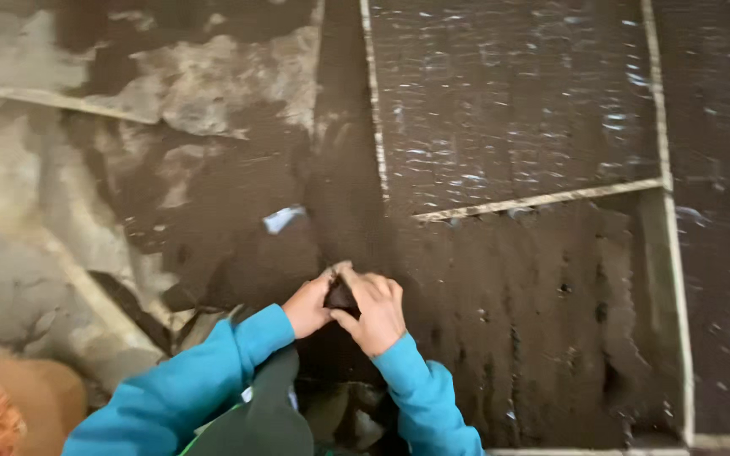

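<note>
Both hands meet over the dark soil bed (pixel 500 338), just below the corner of its pale wooden frame (pixel 542 201). The left hand (pixel 308 306) and the right hand (pixel 373 311) pinch one small dark lump (pixel 341 296) between fingertips. A pale scrap (pixel 282 219) lies left of the frame.

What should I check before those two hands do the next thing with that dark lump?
1. Both hands on the dark lump: ok, left hand and right hand pinch it together.
2. Lump whole and firm: cannot tell, too blurred.
3. Soil bed in front within reach: ok.
4. Pale frame strip lying clear of the hands: ok.
5. White scrap on the soil out of the way: ok, it lies apart.
</note>
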